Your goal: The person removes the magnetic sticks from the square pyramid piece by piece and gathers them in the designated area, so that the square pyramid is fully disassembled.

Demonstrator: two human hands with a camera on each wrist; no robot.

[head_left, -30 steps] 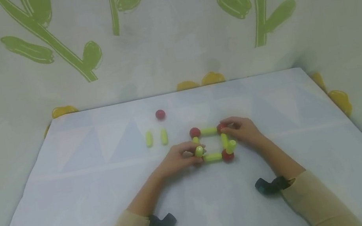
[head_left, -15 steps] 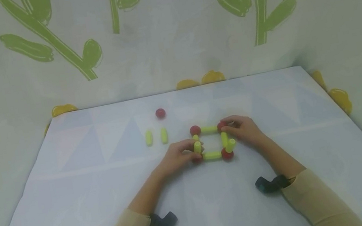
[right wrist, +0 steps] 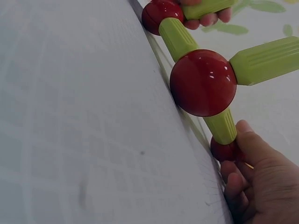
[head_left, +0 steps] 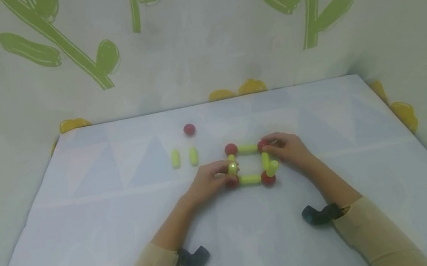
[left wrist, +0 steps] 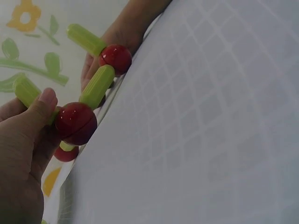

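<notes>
Four red balls and short yellow-green rods form a square frame on the table; its far side is a rod [head_left: 247, 149] and its near side another rod [head_left: 250, 179]. At the near-left red ball [left wrist: 76, 123], my left hand [head_left: 206, 184] pinches a rod [head_left: 232, 169] that points up from the ball. My right hand [head_left: 291, 150] grips the far-right red ball [right wrist: 223, 150] between thumb and fingers. A second raised rod [head_left: 272, 168] leans up from the near-right red ball [right wrist: 203, 83], untouched. At the far-left corner sits another red ball [head_left: 231, 149].
Left of the frame lie two loose rods, one [head_left: 176, 159] beside the other [head_left: 194, 156]. Behind them is a loose red ball [head_left: 189, 129]. The white table [head_left: 233, 252] ends at a wall [head_left: 197, 37] with painted green plants.
The rod in my left hand tips away from me, then tilts back with its end toward the head camera. My right hand keeps its hold. The head view has shifted slightly.
</notes>
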